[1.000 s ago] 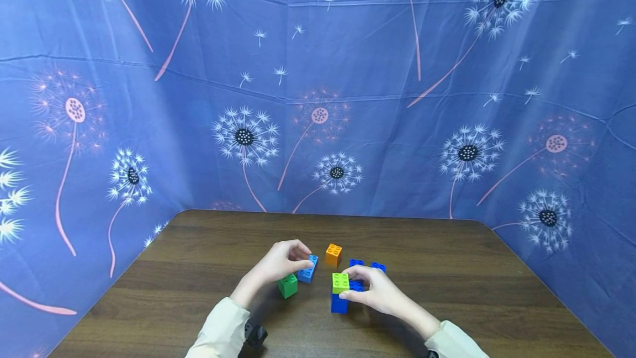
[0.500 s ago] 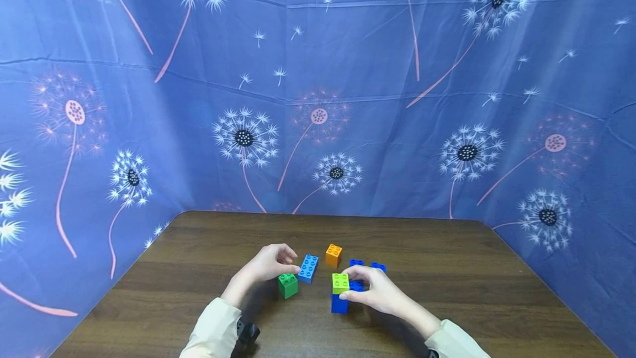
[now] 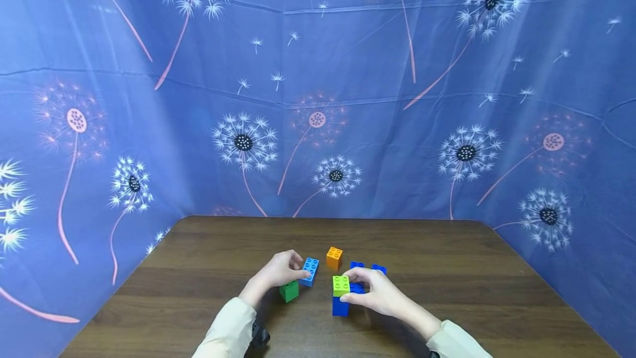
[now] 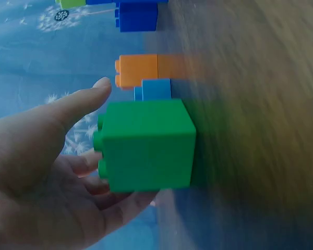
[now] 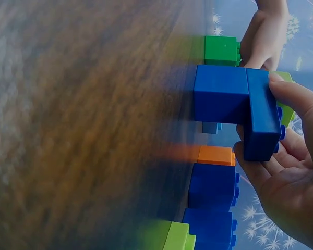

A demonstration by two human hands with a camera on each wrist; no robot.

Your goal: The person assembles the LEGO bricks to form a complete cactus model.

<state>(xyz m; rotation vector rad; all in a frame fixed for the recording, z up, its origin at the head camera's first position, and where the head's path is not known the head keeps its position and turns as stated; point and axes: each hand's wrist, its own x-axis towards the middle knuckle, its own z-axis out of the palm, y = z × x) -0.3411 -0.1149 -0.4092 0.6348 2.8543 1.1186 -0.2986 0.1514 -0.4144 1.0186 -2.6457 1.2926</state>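
Observation:
My right hand (image 3: 380,291) holds a small stack of toy building bricks on the table. In the right wrist view, thumb and fingers grip its long dark blue brick (image 5: 263,120), which sits across a dark blue block (image 5: 221,94) and juts past it. A lime brick (image 3: 340,285) tops the stack. My left hand (image 3: 278,270) hovers by a green block (image 4: 148,151) and a light blue brick (image 3: 310,271). Its thumb stands apart from the fingers in the left wrist view, the green block showing in front of them. Some left fingertips are hidden.
An orange block (image 3: 334,259) stands behind, between the hands. Two dark blue blocks (image 5: 214,185) stand beyond my right hand, with another lime brick (image 5: 176,237) low in the right wrist view. A patterned blue cloth (image 3: 397,153) hangs behind the wooden table (image 3: 238,231).
My left hand drew back left from the light blue brick, then came right toward it again. My right hand kept its grip on the stack. The head view tilted slightly upward.

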